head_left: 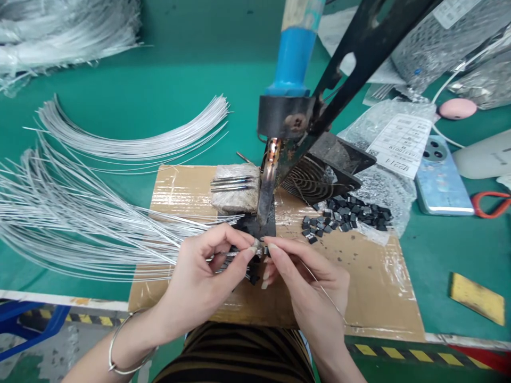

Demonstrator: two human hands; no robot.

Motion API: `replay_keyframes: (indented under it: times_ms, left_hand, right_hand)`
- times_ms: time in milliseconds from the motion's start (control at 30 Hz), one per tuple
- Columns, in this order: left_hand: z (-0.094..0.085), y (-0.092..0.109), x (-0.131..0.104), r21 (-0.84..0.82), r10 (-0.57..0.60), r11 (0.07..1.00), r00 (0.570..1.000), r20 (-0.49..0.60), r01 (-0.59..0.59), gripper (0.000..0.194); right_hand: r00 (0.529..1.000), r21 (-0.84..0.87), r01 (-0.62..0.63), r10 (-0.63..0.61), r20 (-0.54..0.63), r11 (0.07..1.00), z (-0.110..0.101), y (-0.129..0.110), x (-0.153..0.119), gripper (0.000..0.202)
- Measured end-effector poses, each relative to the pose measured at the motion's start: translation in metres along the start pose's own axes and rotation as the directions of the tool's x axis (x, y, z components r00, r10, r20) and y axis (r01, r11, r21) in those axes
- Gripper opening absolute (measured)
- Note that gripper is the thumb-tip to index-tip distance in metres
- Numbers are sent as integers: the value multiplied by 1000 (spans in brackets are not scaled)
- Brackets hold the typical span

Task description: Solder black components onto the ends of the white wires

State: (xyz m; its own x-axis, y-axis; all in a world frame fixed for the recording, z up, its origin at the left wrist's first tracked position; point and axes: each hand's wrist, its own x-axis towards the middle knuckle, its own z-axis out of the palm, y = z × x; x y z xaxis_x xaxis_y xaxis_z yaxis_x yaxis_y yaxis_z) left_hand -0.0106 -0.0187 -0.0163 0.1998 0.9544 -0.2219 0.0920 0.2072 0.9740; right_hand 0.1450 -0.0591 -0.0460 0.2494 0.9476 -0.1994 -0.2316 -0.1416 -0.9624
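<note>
My left hand [215,263] pinches the end of a thin grey wire, its thumb and forefinger just below the soldering iron tip [263,207]. Facing it, my right hand [307,276] pinches a small black connector [266,250] with metal pins, and a thin solder wire [325,292] runs across its palm. The fingertips of both hands nearly meet. Many grey wires [99,223] fan out to the left, some reaching my left hand. Small black connectors [351,213] lie in a loose pile right of the iron. The exact joint between the fingers is too small to tell.
Cardboard [371,287] lies under the work. A black fan [319,170] and the iron's black stand [359,53] rise behind. Further right are a blue phone [443,178], red-handled tool [491,205], yellow sponge [477,298] and plastic bags. A curved wire bundle [136,146] lies back left.
</note>
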Motion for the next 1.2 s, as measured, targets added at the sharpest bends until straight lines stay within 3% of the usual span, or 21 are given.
replay_keyframes:
  times_ms: [700, 867, 1000, 1200]
  left_hand:
    - [0, 4, 2, 42, -1, 999, 1000, 24, 0, 13]
    - [4, 5, 4, 22, -29, 999, 999, 13, 29, 15]
    - [4, 9, 6, 78, -67, 995, 998, -18, 69, 12]
    - [5, 15, 10, 117, -105, 987, 994, -37, 108, 13]
  right_hand:
    - [998, -18, 27, -25, 63, 999, -1, -5, 3, 20]
    - [995, -130, 82, -73, 73, 988, -6, -2, 1, 19]
    - [986, -214, 155, -137, 95, 965, -14, 4, -4, 40]
    - [981, -364, 189, -194, 24, 912, -12, -2, -9, 29]
